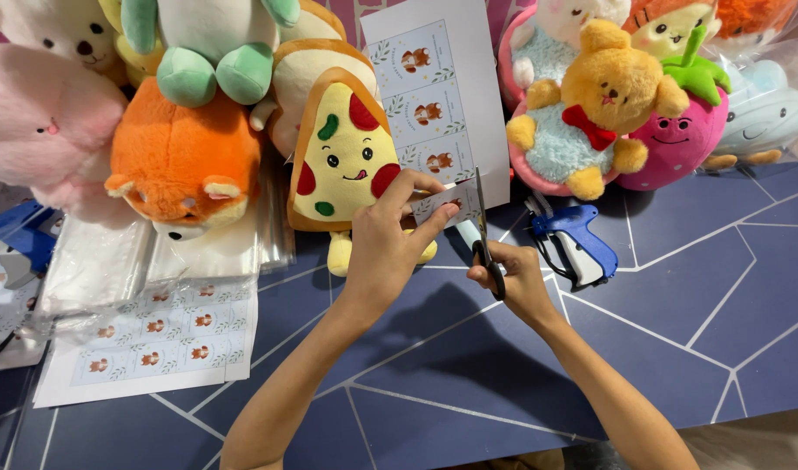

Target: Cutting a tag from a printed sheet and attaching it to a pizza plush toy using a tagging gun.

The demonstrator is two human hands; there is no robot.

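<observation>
While the left hand (383, 248) pinches a small printed paper tag (442, 202) between thumb and fingertips, the right hand (514, 277) works a pair of black-handled scissors (484, 235), its grip closed through the handles with the blades pointing up and meeting the tag's right edge. The blades look nearly shut on the paper, though how far they have bitten in is hard to tell.

The tag sits at the bottom end of a white sheet of printed labels (438, 87) that lies upright between the plush toys, just beside the pizza-slice plush (342, 157). Three labels higher up on that strip look uncut, so by my judgement the cutting is at an early to middle stage: one tag is being freed and the rest of the strip is left. A second sheet of labels (155, 339) lies flat on the blue patterned surface (677, 305) at the left, all of its rows apparently whole, partly under clear plastic bags (112, 261).

A blue tagging gun (577, 239) rests on the surface just right of the scissors, untouched. Around the top stand an orange fox plush (186, 165), a yellow bear plush with a red bow (595, 109) and a pink strawberry plush (677, 130); whether any of them bears a tag cannot be told.
</observation>
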